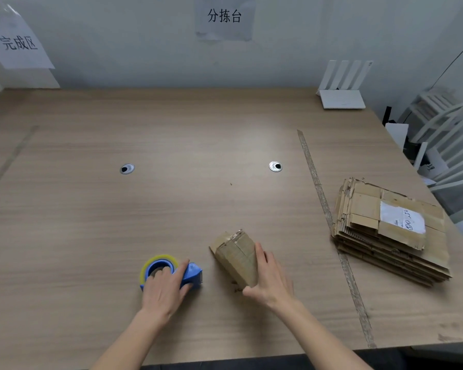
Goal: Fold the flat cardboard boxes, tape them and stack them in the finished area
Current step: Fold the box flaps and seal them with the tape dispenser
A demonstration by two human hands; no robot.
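Left hand [164, 289] gripping blue tape dispenser [171, 272] on table [91, 209]. Right hand [271, 279] holding folded box [237, 256], just right of dispenser, long axis running away from viewer. Flat stack [390, 231] well apart, far right.

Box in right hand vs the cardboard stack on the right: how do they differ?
The box is folded up into shape and stands alone near the table's middle, gripped by the right hand. The cardboard stack is flat pieces piled beyond the tape line, untouched, with a white label on top. Both are worn brown cardboard.
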